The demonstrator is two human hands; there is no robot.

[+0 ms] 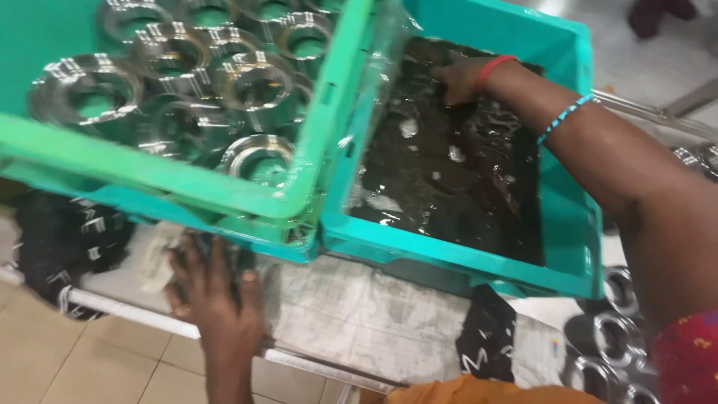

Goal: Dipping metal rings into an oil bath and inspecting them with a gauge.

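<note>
1. The right hand [458, 77] was in the dark liquid at the far end of the right crate [576, 247]. Its fingers were under the surface, so I could not tell whether they were open or gripping anything.
2. The left hand [213, 288] lay flat, fingers spread, on a cloth [161, 258] on the table [359, 314], just under the left crate [149, 176]. It held nothing.
3. Steel rings [258, 82] filled the left crate, packed touching. More rings [617, 337] lay at the table's right edge.
4. Judgement: any part in the bath was hidden. The reaching hand should feel along the bottom slowly and lift clear of the wall to avoid splashing.
5. Judgement: the left crate sat tilted. The flat hand was best kept braced beside it while the other worked.
</note>
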